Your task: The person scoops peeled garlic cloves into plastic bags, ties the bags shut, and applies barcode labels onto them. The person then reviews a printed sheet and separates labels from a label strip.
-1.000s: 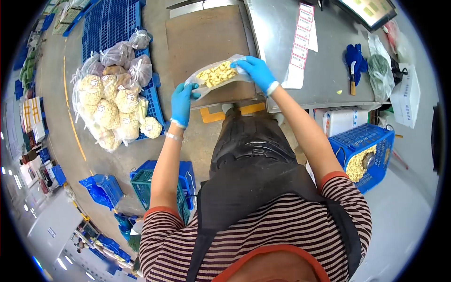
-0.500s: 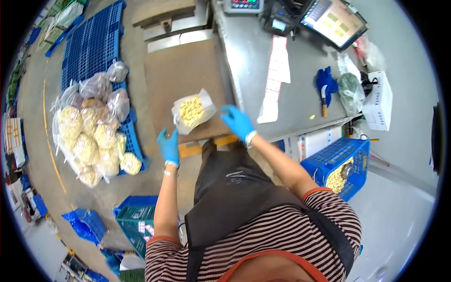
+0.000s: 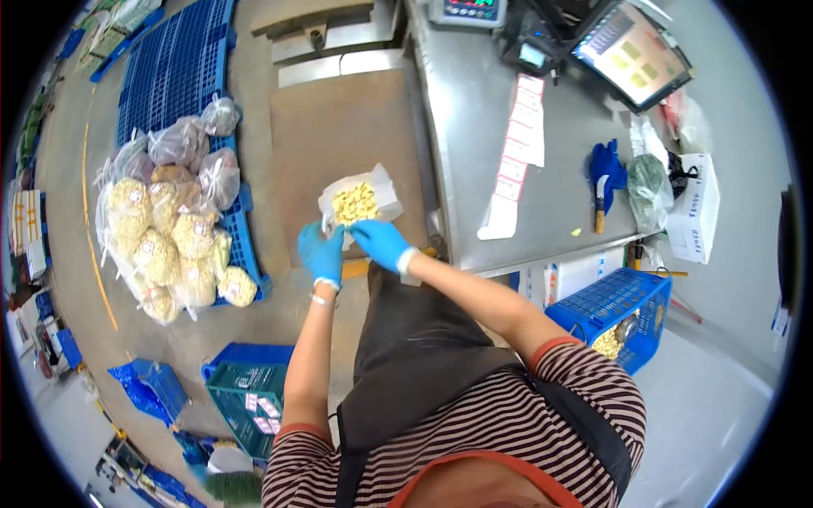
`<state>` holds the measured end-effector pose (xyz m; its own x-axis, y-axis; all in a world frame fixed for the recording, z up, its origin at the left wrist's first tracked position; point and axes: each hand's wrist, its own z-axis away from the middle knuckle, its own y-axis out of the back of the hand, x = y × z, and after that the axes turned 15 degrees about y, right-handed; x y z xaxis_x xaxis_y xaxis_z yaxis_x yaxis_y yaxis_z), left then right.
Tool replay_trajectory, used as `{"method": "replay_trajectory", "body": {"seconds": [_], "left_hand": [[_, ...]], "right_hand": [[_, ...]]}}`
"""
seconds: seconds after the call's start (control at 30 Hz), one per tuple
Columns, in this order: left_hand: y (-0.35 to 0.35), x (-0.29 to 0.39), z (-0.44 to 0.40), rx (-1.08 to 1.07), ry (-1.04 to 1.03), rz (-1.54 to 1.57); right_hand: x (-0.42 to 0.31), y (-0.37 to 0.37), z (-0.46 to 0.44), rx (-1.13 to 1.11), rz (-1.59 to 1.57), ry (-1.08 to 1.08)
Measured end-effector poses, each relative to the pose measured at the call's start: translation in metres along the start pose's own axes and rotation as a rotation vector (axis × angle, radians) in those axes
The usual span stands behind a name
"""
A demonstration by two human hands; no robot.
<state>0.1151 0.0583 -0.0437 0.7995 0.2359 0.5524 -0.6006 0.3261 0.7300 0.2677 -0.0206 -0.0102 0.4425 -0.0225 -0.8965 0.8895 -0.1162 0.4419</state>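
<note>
A clear plastic bag [image 3: 387,196], its mouth spread, lies on a brown platform [image 3: 339,127] and holds a small heap of pale yellow pieces [image 3: 356,203]. Both hands wear blue gloves and meet at the bag's near edge. My left hand [image 3: 322,256] is closed on that edge at the left corner. Just to its right, my right hand [image 3: 380,244] pinches the plastic, its fingertips close to the left ones. The fingertips partly cover the bag's near rim.
Left of the platform, filled bags [image 3: 161,245] lie on a blue pallet [image 3: 174,76]. The metal table [image 3: 474,118] at right carries a label strip [image 3: 518,157], a knife [image 3: 600,216] and a screen [image 3: 633,55]. A blue crate [image 3: 605,305] with similar pieces stands below it.
Both hands have come together at the bag's near edge, the right one moving left and the left one moving up and right. They have taken hold of the plastic. The view has shifted slightly.
</note>
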Motion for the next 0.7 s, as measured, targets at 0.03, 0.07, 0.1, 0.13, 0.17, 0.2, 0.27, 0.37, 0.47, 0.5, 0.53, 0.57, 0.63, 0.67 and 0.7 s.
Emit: {"method": "replay_trajectory", "body": {"seconds": [0.03, 0.07, 0.1, 0.13, 0.17, 0.2, 0.27, 0.37, 0.47, 0.5, 0.53, 0.57, 0.63, 0.67, 0.7], "left_hand": [[-0.005, -0.001, -0.014, -0.151, 0.095, 0.012], [-0.007, 0.004, -0.016, -0.207, 0.162, 0.222], [-0.016, -0.005, -0.021, -0.13, 0.114, 0.278], [-0.026, -0.013, -0.027, -0.055, 0.062, 0.334], [-0.026, -0.012, -0.028, -0.068, 0.08, 0.384], [-0.02, -0.007, -0.026, -0.083, 0.096, 0.435], [-0.016, -0.002, -0.022, -0.115, 0.132, 0.509], [-0.016, -0.008, -0.019, -0.161, 0.157, 0.531], [-0.01, 0.005, -0.012, -0.157, 0.152, 0.538], [-0.009, 0.007, -0.011, -0.163, 0.147, 0.497], [-0.007, 0.007, -0.012, -0.17, 0.139, 0.459], [-0.005, 0.008, -0.013, -0.176, 0.128, 0.422], [0.005, 0.016, -0.01, -0.232, 0.116, 0.359], [0.014, 0.019, -0.008, -0.258, 0.109, 0.325], [0.005, -0.002, -0.015, -0.324, 0.105, 0.339]], "right_hand": [[0.021, -0.017, -0.024, -0.008, 0.048, 0.045], [0.05, -0.036, -0.046, -0.106, 0.147, -0.008], [0.074, -0.05, -0.067, -0.227, 0.269, -0.124], [0.105, -0.068, -0.079, -0.268, 0.353, -0.157], [0.124, -0.084, -0.079, -0.227, 0.461, -0.126], [0.138, -0.094, -0.081, -0.183, 0.571, -0.096], [0.145, -0.095, -0.078, -0.1, 0.461, -0.185], [0.149, -0.083, -0.081, -0.037, 0.151, -0.367], [0.165, -0.072, -0.08, -0.073, 0.079, -0.224], [0.184, -0.095, -0.072, -0.006, -0.033, -0.355], [0.2, -0.11, -0.066, 0.066, -0.145, -0.483], [0.171, -0.087, -0.07, -0.069, -0.163, -0.501], [0.135, -0.058, -0.068, -0.184, -0.353, -0.474], [0.129, -0.053, -0.063, -0.163, -0.527, -0.431], [0.11, -0.042, -0.057, -0.126, -0.569, -0.473]]}}
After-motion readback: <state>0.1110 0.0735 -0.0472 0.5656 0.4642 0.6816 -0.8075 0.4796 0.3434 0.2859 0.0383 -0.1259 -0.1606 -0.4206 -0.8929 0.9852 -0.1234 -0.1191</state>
